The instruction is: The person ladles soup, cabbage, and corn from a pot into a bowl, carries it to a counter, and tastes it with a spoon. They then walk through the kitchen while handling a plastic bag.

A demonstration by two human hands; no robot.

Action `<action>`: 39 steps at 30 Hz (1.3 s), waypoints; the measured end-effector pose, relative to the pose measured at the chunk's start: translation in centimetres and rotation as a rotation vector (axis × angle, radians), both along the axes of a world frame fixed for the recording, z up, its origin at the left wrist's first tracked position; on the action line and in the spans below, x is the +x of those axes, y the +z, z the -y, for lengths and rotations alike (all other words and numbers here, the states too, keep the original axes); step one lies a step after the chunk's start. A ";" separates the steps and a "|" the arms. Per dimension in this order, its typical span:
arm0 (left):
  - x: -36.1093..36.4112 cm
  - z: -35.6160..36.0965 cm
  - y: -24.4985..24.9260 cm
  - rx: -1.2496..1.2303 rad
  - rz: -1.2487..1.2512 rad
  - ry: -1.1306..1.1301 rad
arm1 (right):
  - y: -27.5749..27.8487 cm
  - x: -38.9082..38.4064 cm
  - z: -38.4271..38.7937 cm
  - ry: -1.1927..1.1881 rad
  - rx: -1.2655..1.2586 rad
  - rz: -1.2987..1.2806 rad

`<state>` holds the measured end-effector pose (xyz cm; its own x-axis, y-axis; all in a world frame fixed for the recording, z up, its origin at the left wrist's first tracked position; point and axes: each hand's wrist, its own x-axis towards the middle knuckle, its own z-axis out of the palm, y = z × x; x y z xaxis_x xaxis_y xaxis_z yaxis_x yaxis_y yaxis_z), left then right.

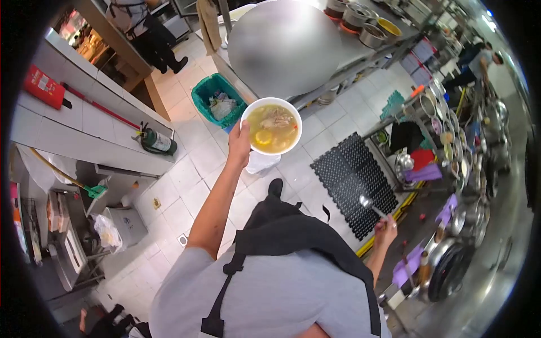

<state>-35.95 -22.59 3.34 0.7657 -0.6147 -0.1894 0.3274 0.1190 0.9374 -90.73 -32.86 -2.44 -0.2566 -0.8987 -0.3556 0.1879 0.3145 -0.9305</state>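
Left hand (239, 145) closed around side of white bowl (299, 127), holding it out in front of torso, above tiled floor (197, 155). Bowl holds broth (260, 118) with yellow slice (263, 137) and pale chunks. Right hand (385, 231) grips handle of metal spoon (365, 201), spoon's head out over black mat (348, 169). Green-lined bin (202, 96) near bowl, beside tabletop (356, 69) carrying large round metal sheet (282, 48).

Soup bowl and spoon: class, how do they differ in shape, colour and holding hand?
The soup bowl is round and broad; the spoon is slim. The bowl is white, the spoon silvery. The left hand holds the bowl, the right hand the spoon. Both are held above the floor.
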 end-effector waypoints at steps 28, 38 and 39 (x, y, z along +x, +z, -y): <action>17.3 26.2 -7.4 0.738 0.458 0.349 | 9.0 41.4 43.3 1.060 -0.110 0.246; 13.7 24.0 -13.3 1.206 0.495 0.577 | 3.0 54.0 40.2 1.215 -0.042 0.235; 13.8 24.1 -13.0 1.191 0.536 0.581 | 2.7 54.1 40.0 1.223 -0.057 0.216</action>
